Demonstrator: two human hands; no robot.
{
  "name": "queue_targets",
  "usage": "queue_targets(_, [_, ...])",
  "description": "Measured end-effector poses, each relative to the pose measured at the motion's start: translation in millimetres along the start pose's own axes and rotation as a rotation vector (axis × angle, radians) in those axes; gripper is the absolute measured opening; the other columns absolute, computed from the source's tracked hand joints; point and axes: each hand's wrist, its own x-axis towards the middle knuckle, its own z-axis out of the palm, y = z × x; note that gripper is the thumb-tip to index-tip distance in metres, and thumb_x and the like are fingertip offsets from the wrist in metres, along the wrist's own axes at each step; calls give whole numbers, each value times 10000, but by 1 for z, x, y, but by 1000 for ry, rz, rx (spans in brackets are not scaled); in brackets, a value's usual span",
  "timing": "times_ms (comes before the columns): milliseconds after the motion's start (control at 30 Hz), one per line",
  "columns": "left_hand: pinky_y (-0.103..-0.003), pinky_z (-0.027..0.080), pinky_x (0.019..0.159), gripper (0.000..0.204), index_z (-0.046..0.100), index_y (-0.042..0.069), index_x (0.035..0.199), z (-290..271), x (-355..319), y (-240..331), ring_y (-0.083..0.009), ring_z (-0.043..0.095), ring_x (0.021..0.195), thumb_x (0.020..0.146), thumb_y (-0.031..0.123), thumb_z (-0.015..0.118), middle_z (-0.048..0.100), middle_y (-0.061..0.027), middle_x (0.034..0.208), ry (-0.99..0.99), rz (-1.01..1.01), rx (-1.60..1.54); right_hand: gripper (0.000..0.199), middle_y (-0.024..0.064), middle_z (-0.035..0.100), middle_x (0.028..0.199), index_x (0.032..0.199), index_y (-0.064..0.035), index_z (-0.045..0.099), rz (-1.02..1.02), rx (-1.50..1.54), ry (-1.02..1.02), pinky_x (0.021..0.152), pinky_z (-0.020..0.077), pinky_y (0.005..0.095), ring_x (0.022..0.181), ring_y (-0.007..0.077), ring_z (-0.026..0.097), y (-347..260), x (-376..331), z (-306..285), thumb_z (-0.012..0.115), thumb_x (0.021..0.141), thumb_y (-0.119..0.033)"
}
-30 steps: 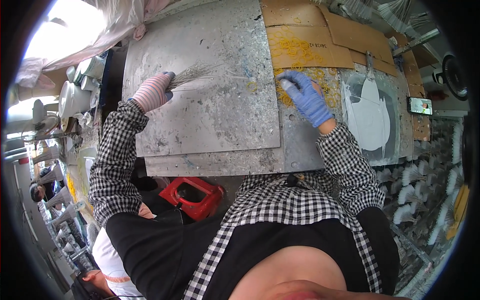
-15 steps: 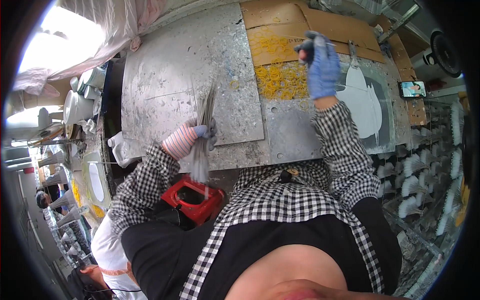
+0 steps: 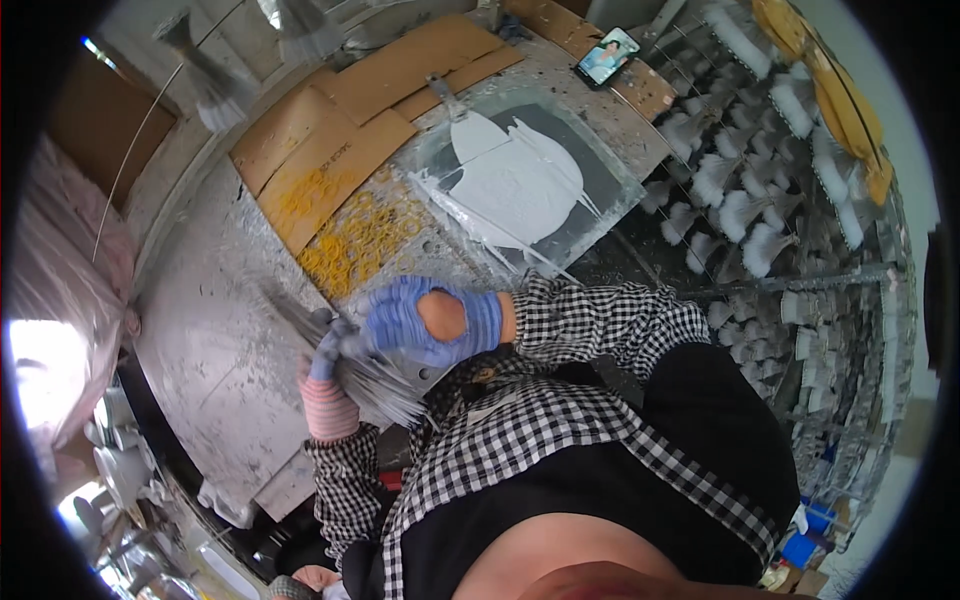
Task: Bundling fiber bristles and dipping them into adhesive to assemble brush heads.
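At bench edge, left hand (image 3: 328, 405) & right hand (image 3: 425, 322) both clamp bristle bundle (image 3: 350, 365); light, floppy, grip mid-length.

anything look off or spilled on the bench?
Yes: yellow rubber bands lie scattered loose over the cardboard and bench, and the right hand's blue glove has a hole on its back.
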Motion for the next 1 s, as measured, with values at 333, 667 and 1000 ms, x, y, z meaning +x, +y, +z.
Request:
queue_targets(333, [-324,528,793,367,562,47,1235,3,19,19,-197,619,931,896,146,661,642,-85,1047,-42,308,150,1231,227,440,1460,1557,2,139,34,282,617,1025,472,410,1179,331,574,-42,120,3,884,645,-357])
queue_targets(667, [-329,530,780,349,568,53,1200,-5,22,-2,-206,629,916,876,126,675,648,-86,1027,-43,264,182,600,67,704,942,1293,-111,597,233,661,421,675,531,306,686,165,619,-36,92,33,787,725,-135])
queue_targets(1000, [-334,531,768,333,573,58,1165,-5,27,1,-215,639,900,856,107,689,654,-86,1007,-64,285,199,247,69,665,790,1062,-142,690,82,387,401,676,509,356,677,240,626,-61,116,-9,708,843,-255])
